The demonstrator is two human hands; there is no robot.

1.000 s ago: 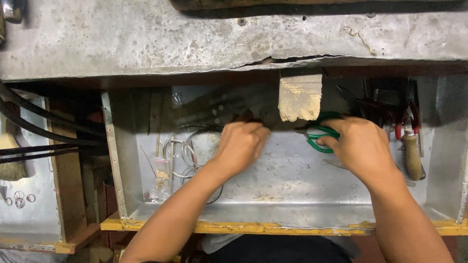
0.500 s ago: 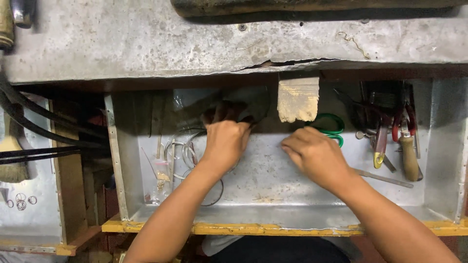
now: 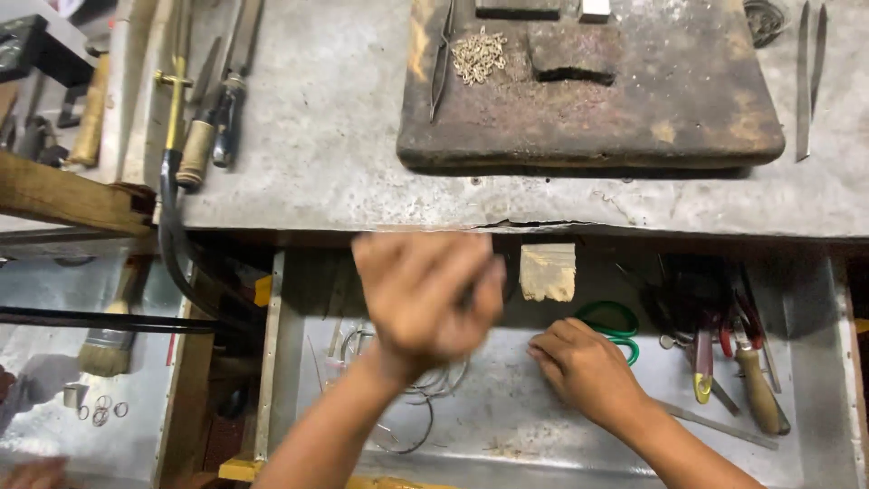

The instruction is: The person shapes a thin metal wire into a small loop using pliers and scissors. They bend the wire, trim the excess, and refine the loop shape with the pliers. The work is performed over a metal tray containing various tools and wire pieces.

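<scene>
Head view | left hand (image 3: pixel 425 294) raised above drawer (image 3: pixel 507 435), blurred, grip cannot be told | right hand (image 3: pixel 584 367) palm down on drawer floor, fingers loosely curled, empty, just beside green scissors (image 3: pixel 608 319)

— What does the person wear on the arms?
— Nothing that shows: both forearms are bare to the bottom edge of the view, no sleeves or cuffs.
— Gloves, rings, a watch?
— None. The right hand (image 3: pixel 584 367) is bare and sharp; the left hand (image 3: pixel 424 292) is bare too, but badly blurred, its fingers indistinct.
</scene>
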